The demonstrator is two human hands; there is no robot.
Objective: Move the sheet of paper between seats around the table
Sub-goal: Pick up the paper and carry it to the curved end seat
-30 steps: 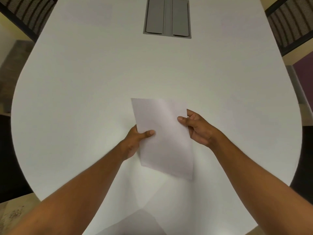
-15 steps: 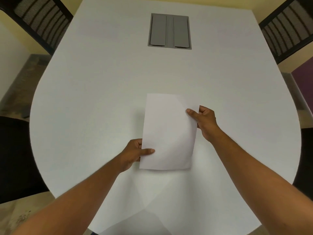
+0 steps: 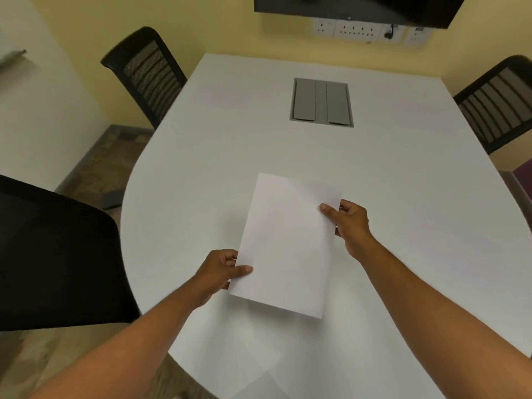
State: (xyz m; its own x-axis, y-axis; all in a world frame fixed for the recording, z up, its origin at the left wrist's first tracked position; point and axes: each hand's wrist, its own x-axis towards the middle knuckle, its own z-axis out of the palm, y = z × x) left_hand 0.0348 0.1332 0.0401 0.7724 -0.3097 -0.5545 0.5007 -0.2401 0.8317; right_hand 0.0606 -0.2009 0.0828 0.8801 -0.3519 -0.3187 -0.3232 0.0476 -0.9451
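A blank white sheet of paper (image 3: 288, 246) is held a little above the white table (image 3: 403, 226), casting a shadow under its near edge. My left hand (image 3: 223, 269) pinches the sheet's lower left edge, thumb on top. My right hand (image 3: 349, 223) pinches its upper right edge, thumb on top. The sheet lies lengthwise away from me, slightly tilted.
A grey cable hatch (image 3: 321, 102) is set into the table's far middle. Black mesh chairs stand at the far left (image 3: 145, 73), far right (image 3: 501, 105) and near left (image 3: 54, 254). A dark screen (image 3: 357, 8) and wall sockets (image 3: 368, 31) are on the yellow wall.
The sheet turned from skewed to nearly straight and rose off the table. My view lifted and pulled back, bringing the chairs and wall into sight.
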